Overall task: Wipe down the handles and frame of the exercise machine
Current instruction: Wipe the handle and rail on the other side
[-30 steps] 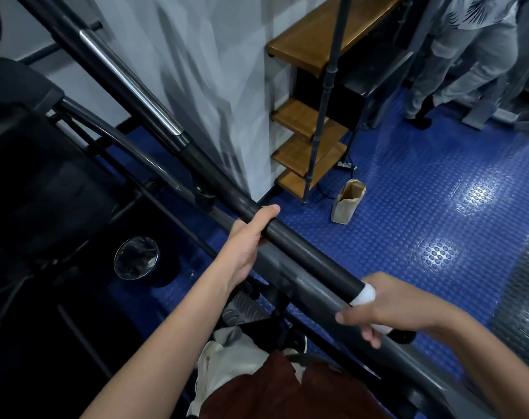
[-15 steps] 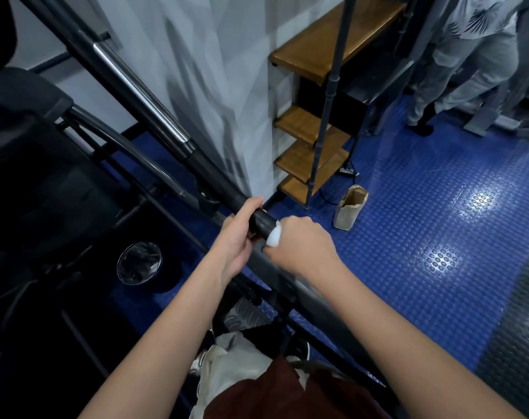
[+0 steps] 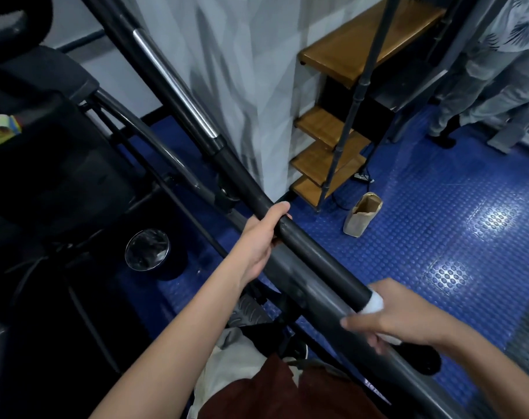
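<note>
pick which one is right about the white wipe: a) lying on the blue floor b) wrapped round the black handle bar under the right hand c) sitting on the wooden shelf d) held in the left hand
b: the white wipe is pressed round the black handle bar by the right hand, while the left hand grips the bar bare, higher up.
</note>
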Motion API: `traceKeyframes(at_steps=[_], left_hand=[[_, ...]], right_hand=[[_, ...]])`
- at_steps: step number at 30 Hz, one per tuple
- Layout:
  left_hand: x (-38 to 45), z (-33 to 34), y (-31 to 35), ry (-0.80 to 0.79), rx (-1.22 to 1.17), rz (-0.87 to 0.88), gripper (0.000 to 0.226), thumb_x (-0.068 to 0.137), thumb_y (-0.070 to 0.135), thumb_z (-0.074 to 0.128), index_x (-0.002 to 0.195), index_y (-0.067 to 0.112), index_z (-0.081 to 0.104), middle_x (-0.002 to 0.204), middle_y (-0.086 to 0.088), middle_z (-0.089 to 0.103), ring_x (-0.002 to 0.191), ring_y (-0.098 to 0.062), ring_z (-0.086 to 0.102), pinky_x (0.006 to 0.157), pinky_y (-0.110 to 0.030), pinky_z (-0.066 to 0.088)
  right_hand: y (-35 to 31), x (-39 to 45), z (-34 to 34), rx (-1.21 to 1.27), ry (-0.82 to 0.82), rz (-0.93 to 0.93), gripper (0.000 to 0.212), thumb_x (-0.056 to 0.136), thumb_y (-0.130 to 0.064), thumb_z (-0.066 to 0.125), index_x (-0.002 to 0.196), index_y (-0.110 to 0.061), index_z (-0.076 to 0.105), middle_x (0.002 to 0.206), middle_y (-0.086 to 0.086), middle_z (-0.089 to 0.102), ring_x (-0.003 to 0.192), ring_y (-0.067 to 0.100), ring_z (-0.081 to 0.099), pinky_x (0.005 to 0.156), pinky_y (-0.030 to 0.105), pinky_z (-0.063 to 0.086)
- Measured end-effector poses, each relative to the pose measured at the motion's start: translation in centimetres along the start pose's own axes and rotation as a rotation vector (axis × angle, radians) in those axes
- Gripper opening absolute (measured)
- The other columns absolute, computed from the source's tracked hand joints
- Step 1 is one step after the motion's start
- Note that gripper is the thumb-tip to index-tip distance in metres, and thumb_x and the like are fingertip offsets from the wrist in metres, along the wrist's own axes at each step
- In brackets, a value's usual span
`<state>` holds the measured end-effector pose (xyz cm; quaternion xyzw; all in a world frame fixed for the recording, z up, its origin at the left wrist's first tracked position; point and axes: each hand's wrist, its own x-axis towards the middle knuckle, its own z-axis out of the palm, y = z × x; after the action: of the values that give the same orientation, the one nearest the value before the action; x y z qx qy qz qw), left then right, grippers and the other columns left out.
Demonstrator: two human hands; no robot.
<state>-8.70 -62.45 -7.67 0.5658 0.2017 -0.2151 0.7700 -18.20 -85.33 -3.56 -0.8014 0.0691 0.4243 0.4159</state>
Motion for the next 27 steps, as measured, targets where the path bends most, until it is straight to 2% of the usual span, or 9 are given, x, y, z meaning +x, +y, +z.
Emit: traceKeyframes(at_steps=[4,8,10,13,16,18,22,24,27], left_hand=[[0.3,-0.2,0.0,0.006,0.056,0.010,0.025,0.089,0.040,0.072,0.083,0.017,0.063,0.079,0.001,0.060,0.070,-0.011,0.060,0.079,-0.027,0.048],[0.2,-0.3,0.2,0.032,0.102,0.005,0.034,0.087,0.043,0.074,0.097,0.012,0.064,0.079,0.001,0.068,0.072,-0.011,0.067,0.074,-0.026,0.050],[0.2,-0.3,0.2,0.036,0.124,0.001,0.035,0.086,0.044,0.074,0.099,0.013,0.066,0.081,0.000,0.071,0.076,-0.012,0.069,0.074,-0.026,0.051],[0.4,-0.6,0.0,0.028,0.131,0.012,0.040,0.085,0.048,0.075,0.104,0.014,0.066,0.088,-0.001,0.069,0.085,-0.016,0.067,0.085,-0.030,0.052],[0.6,-0.8,-0.3,0.011,0.143,0.022,0.040,0.083,0.051,0.075,0.102,0.016,0.066,0.085,0.004,0.068,0.089,-0.017,0.065,0.096,-0.035,0.050],[0.8,-0.9,-0.4,0.005,0.133,0.016,0.036,0.085,0.049,0.074,0.101,0.017,0.066,0.083,0.006,0.068,0.090,-0.017,0.064,0.098,-0.037,0.049],[0.6,-0.2,-0.6,0.047,0.013,-0.014,0.043,0.087,0.042,0.075,0.116,0.012,0.064,0.081,0.005,0.069,0.081,-0.013,0.068,0.079,-0.029,0.056],[0.4,0.2,-0.8,0.074,-0.023,-0.026,0.052,0.086,0.042,0.076,0.124,0.009,0.061,0.079,0.006,0.070,0.076,-0.010,0.069,0.069,-0.024,0.055],[0.4,0.5,-1.3,0.105,-0.039,-0.008,0.060,0.085,0.045,0.076,0.129,0.009,0.059,0.082,0.007,0.070,0.079,-0.010,0.068,0.071,-0.025,0.053]], right_hand=[[-5.3,4.0,1.7,-0.407,0.342,-0.060,0.037,0.076,-0.047,0.072,0.083,-0.014,0.058,0.069,0.002,0.067,0.064,0.021,0.068,0.063,0.035,0.059],[-10.1,6.6,3.8,-0.602,0.591,-0.179,0.020,0.083,-0.032,0.061,0.090,-0.016,0.051,0.083,0.001,0.054,0.085,0.029,0.065,0.063,0.032,0.044],[-10.2,6.7,4.4,-0.648,0.636,-0.207,0.020,0.088,-0.031,0.059,0.099,-0.016,0.052,0.089,0.004,0.059,0.088,0.030,0.065,0.063,0.032,0.038],[-7.4,5.3,3.4,-0.613,0.548,-0.148,0.029,0.086,-0.045,0.061,0.096,-0.019,0.051,0.089,0.003,0.065,0.081,0.025,0.065,0.063,0.032,0.046],[-2.8,2.9,1.4,-0.213,0.198,-0.091,0.042,0.082,-0.048,0.073,0.088,-0.009,0.058,0.068,0.003,0.071,0.063,0.020,0.070,0.072,0.034,0.059],[-0.2,1.3,0.2,0.086,-0.054,-0.089,0.047,0.084,-0.041,0.076,0.080,0.003,0.059,0.064,0.009,0.070,0.057,0.022,0.067,0.074,0.028,0.056],[2.1,0.0,-1.3,0.160,-0.328,-0.074,0.048,0.086,-0.046,0.072,0.067,-0.003,0.065,0.061,0.017,0.063,0.062,0.021,0.062,0.093,0.035,0.051],[1.1,0.1,-1.3,0.100,-0.306,-0.045,0.045,0.084,-0.044,0.075,0.063,-0.005,0.066,0.059,0.016,0.065,0.063,0.023,0.062,0.090,0.037,0.053],[-2.0,1.6,0.2,-0.089,0.027,-0.031,0.031,0.079,-0.035,0.078,0.077,-0.009,0.061,0.060,0.007,0.070,0.055,0.020,0.067,0.065,0.033,0.057]])
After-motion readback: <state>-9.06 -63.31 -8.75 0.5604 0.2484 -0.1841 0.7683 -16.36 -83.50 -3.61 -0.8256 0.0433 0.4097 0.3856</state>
